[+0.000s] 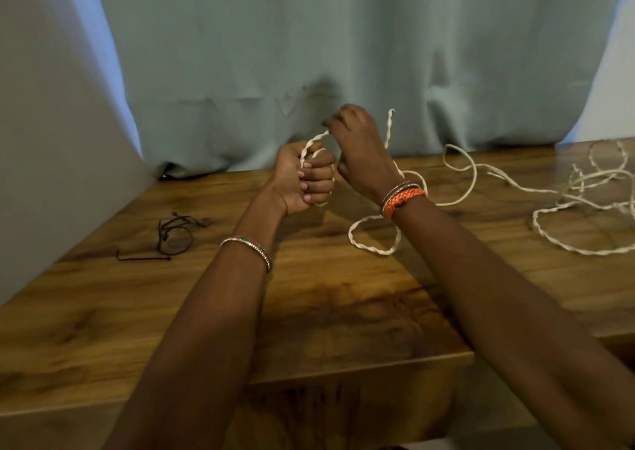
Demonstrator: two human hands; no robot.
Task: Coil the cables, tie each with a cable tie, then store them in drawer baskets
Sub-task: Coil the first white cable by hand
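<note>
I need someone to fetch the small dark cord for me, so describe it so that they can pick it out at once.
Start at the wooden table in front of the pale curtain and look to its left part, beside the left hand. There the dark cord lies in a small loose loop, touched by neither hand. It is thin and near black, unlike the long white twisted cable spread across the right.

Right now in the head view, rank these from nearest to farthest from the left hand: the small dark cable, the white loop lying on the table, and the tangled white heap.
From the left hand:
1. White loop, just to its right on the wooden table.
2. Small dark cable, off to its left.
3. Tangled white heap, far right.
</note>
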